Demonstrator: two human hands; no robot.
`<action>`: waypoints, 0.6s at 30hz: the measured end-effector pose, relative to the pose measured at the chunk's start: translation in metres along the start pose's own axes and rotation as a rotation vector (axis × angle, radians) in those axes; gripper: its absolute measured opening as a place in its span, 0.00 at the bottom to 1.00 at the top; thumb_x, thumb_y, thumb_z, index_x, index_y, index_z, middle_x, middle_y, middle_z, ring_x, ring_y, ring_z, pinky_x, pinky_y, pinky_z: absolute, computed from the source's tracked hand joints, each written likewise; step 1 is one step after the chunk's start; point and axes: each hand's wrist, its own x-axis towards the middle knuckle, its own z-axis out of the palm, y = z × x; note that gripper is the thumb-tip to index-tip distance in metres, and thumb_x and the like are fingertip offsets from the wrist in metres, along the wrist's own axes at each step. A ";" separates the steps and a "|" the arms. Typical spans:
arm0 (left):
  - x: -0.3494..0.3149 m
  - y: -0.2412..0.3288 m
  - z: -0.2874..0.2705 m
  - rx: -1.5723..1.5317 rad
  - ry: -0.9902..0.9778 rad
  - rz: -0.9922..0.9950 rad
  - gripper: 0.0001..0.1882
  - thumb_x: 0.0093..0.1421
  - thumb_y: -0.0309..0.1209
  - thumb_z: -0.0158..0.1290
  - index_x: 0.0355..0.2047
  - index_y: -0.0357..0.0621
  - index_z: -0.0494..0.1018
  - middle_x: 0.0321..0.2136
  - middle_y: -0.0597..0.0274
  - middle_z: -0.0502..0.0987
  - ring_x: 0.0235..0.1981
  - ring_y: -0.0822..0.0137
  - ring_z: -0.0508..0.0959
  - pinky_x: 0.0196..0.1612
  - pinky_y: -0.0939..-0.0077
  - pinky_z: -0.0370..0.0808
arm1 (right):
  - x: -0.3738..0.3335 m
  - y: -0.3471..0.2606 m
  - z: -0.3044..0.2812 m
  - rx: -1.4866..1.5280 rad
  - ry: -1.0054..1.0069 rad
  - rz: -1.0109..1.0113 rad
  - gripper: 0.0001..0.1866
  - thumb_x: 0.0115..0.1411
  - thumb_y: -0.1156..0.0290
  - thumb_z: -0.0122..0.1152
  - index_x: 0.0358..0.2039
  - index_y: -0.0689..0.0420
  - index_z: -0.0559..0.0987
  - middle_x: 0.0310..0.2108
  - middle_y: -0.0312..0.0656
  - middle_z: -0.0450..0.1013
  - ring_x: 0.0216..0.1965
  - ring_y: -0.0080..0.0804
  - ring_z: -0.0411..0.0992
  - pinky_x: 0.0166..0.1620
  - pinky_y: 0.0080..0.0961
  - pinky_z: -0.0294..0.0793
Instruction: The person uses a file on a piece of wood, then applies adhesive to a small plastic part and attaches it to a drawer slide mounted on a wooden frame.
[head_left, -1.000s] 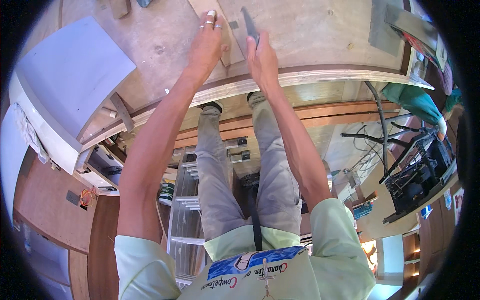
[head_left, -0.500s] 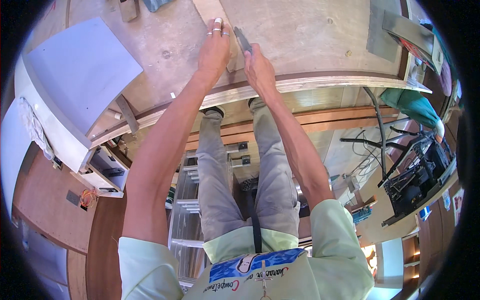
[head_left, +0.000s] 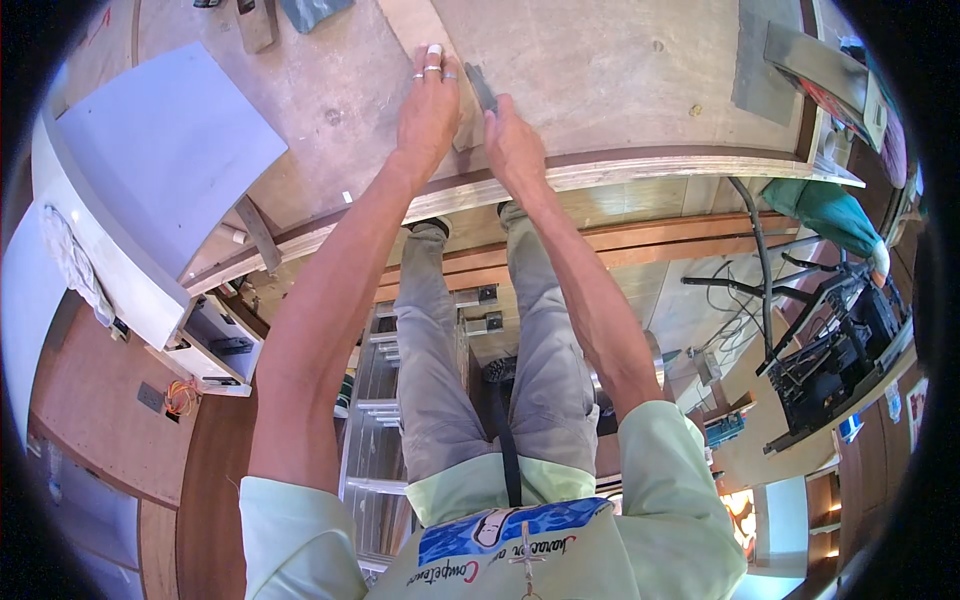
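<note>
My left hand [head_left: 430, 113] lies with fingers stretched forward on a light brown wooden strip [head_left: 420, 22], pressing it against the wooden worktop [head_left: 590, 80]. There are rings on its fingers and a white wrap on one fingertip. Just to the right, my right hand [head_left: 515, 145] is closed round a grey flat-bladed tool [head_left: 481, 88]. The blade points away from me and lies along the strip's right edge. Its exact kind is too small to tell, and its handle is hidden in my grip.
A pale bluish-white sheet [head_left: 180, 150] covers the worktop's left part, with a wooden piece [head_left: 258, 235] beside it. A wood-handled tool [head_left: 257, 28] lies at the far left. Toward the right stands a metal piece [head_left: 815, 60]. Below the front edge are a ladder [head_left: 375, 440] and black equipment [head_left: 840, 350].
My right hand and the grey tool have shifted slightly toward me along the strip. My left hand stays on the strip, almost in the same place.
</note>
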 end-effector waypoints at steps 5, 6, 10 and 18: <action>0.002 -0.004 0.009 0.050 0.013 0.002 0.36 0.47 0.18 0.60 0.57 0.29 0.61 0.60 0.39 0.58 0.66 0.44 0.55 0.62 0.60 0.67 | -0.002 -0.002 0.002 -0.022 -0.014 -0.011 0.10 0.67 0.66 0.44 0.42 0.60 0.64 0.25 0.60 0.74 0.30 0.65 0.73 0.35 0.59 0.68; 0.001 -0.004 0.007 0.060 -0.007 -0.005 0.38 0.45 0.19 0.63 0.58 0.30 0.61 0.61 0.40 0.58 0.66 0.43 0.56 0.63 0.60 0.66 | -0.002 0.000 0.002 -0.013 -0.005 -0.021 0.10 0.67 0.66 0.44 0.42 0.59 0.64 0.24 0.59 0.74 0.30 0.65 0.72 0.34 0.59 0.68; 0.003 0.000 0.001 0.025 -0.030 -0.020 0.41 0.44 0.21 0.66 0.58 0.30 0.61 0.61 0.41 0.57 0.66 0.43 0.55 0.62 0.58 0.66 | -0.003 0.004 0.003 0.008 0.024 -0.055 0.09 0.67 0.66 0.45 0.41 0.58 0.63 0.23 0.59 0.73 0.29 0.65 0.71 0.32 0.58 0.67; 0.002 0.005 -0.009 -0.009 -0.040 -0.014 0.37 0.46 0.20 0.63 0.57 0.28 0.60 0.61 0.39 0.57 0.66 0.42 0.55 0.61 0.60 0.69 | -0.010 0.007 0.001 0.003 0.000 -0.038 0.09 0.67 0.66 0.46 0.41 0.58 0.63 0.23 0.60 0.73 0.28 0.66 0.71 0.31 0.58 0.66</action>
